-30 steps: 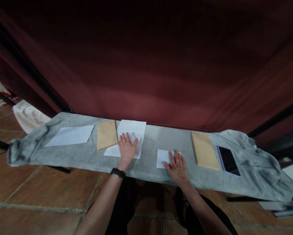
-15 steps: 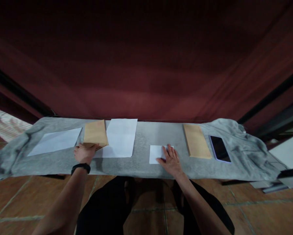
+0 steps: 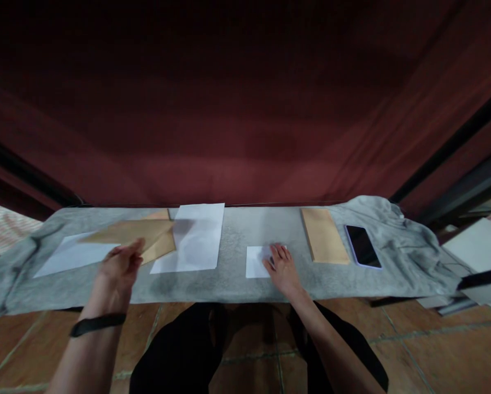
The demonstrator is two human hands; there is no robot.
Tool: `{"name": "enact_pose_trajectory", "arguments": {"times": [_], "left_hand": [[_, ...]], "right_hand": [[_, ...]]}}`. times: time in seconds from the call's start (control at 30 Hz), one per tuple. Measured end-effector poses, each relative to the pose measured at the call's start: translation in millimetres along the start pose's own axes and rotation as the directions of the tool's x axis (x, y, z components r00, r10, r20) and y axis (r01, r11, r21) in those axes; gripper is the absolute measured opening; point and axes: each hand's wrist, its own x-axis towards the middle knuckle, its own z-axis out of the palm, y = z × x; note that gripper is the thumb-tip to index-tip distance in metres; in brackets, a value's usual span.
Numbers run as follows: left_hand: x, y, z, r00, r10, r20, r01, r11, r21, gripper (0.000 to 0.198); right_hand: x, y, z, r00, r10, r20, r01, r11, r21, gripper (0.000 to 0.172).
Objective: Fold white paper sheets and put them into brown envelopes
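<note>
My left hand point(image 3: 122, 262) is closed on a brown paper envelope point(image 3: 126, 231), raised and tilted over the left part of the bench. Beneath it, partly covered, lies another brown envelope point(image 3: 161, 246), overlapping a sheet of white paper point(image 3: 200, 235). A second white sheet point(image 3: 75, 254) lies farther left, partly behind the raised envelope. My right hand point(image 3: 284, 269) rests near the front edge with its fingers spread, touching the right side of a small folded white paper point(image 3: 256, 262). That paper's right part is hidden under the fingers.
A grey cloth point(image 3: 233, 284) covers the narrow bench. On the right lie a stack of brown envelopes point(image 3: 325, 235) and a phone point(image 3: 363, 246). Behind the bench rises a dark red wall point(image 3: 245, 137). White boards point(image 3: 479, 246) jut in at the right.
My left hand has lifted a brown envelope off the left pile and moved it up and leftward. My right hand stays by the small white paper. The view has shifted slightly.
</note>
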Motion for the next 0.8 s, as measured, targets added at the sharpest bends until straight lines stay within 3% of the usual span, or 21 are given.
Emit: {"name": "enact_pose_trajectory", "arguments": {"times": [0.07, 0.1, 0.17, 0.27, 0.33, 0.47, 0.6, 0.7, 0.73, 0.8], "left_hand": [[-36.3, -15.0, 36.5, 0.984, -0.099, 0.150, 0.102, 0.995, -0.010, 0.016], [-56.0, -28.5, 55.9, 0.969, -0.121, 0.216, 0.129, 0.991, -0.025, 0.015], [-94.9, -62.7, 92.2, 0.896, -0.192, 0.400, 0.232, 0.971, -0.054, 0.020], [-141.5, -112.6, 130.8, 0.822, -0.199, 0.534, 0.263, 0.964, -0.046, 0.030], [-158.8, -135.0, 143.4, 0.772, -0.204, 0.602, 0.266, 0.964, -0.014, 0.032], [-163.3, -154.4, 147.4, 0.720, -0.227, 0.656, 0.293, 0.956, 0.010, 0.033], [-156.2, -160.3, 144.6, 0.713, -0.291, 0.638, 0.389, 0.921, -0.015, 0.035], [-157.9, -163.1, 143.6, 0.682, -0.316, 0.659, 0.411, 0.911, 0.011, 0.038], [-160.0, -163.5, 142.9, 0.649, -0.331, 0.685, 0.405, 0.912, 0.057, 0.039], [-164.9, -162.5, 140.3, 0.521, -0.392, 0.758, 0.332, 0.911, 0.243, 0.040]], "right_hand": [[5.9, -8.9, -3.8, 1.000, 0.022, 0.002, -0.022, 0.962, 0.271, 0.052], [8.9, -14.0, -5.8, 0.999, 0.044, 0.031, -0.053, 0.898, 0.437, 0.053], [14.6, -23.7, -10.2, 0.988, 0.084, 0.130, -0.152, 0.673, 0.724, 0.056], [23.6, -31.6, -16.4, 0.966, 0.115, 0.230, -0.255, 0.331, 0.909, 0.057], [29.6, -30.0, -19.6, 0.959, 0.173, 0.224, -0.260, 0.229, 0.938, 0.051], [37.7, -17.7, -24.4, 0.932, 0.279, 0.232, -0.290, 0.187, 0.939, 0.037], [37.9, -10.6, -27.7, 0.928, 0.175, 0.328, -0.355, 0.156, 0.922, 0.034], [37.3, -7.5, -27.2, 0.924, 0.162, 0.347, -0.373, 0.181, 0.910, 0.035], [37.8, -5.4, -26.5, 0.922, 0.183, 0.341, -0.375, 0.206, 0.904, 0.035], [39.9, 1.5, -25.3, 0.933, 0.232, 0.276, -0.340, 0.309, 0.888, 0.034]]}}
